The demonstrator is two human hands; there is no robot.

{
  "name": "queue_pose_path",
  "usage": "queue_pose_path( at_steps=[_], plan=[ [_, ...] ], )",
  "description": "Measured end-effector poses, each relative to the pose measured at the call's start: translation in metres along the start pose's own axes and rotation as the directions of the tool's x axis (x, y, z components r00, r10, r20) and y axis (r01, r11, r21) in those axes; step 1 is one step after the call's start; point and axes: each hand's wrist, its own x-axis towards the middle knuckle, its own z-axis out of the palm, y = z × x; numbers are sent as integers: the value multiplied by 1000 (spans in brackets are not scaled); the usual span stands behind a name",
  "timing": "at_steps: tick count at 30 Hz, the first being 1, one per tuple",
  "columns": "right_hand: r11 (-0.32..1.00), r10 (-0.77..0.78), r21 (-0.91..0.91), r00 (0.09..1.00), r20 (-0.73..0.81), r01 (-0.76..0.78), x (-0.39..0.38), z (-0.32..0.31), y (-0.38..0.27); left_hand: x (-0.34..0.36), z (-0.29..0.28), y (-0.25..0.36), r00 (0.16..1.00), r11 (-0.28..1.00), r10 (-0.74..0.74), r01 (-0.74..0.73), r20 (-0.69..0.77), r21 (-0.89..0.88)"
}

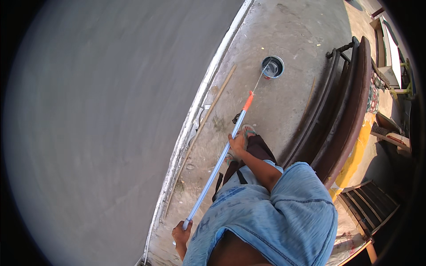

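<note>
Clasping the pole [212,174], left hand [181,234] seems partly hidden.

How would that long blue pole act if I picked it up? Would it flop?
The blue pole would probably stay stiff: it runs nearly straight between the left hand and the right hand. It may be light for its length, because it looks slim. Held only near the left hand, it would likely dip at the orange end, since most of it sticks out that way.

Hands [237,143] [181,234] grip pole [210,176] (blue); bucket [282,66] ahead.
</note>
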Motion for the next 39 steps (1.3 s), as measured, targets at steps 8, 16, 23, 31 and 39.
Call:
queue_pose_path(
  at_steps=[8, 16, 23, 31, 39],
  plan=[
    [993, -66, -94, 997, 41, 69, -10, -11, -9, -11, 16, 10, 998, 998, -54, 55, 24, -28],
    [950, -200, -218, 971, 128, 224, -2, 3, 50, -12, 35, -26, 941, 978, -204, 206, 270, 19],
    [947, -66, -300, 983, 170, 115, -25, -11, 66, -15, 192, -171, 894, 962, -222, 136, 389, 235],
    [894, -330, -292, 940, 82, 340, 22, -4, 79, -8, 137, -72, 979, 1000, 4, -9, 204, 28],
    [920, -292, -263, 956, 29, 289, 71, 12, 89, 37, 115, -28, 998, 999, 23, -24, 50, 22]
  ],
)
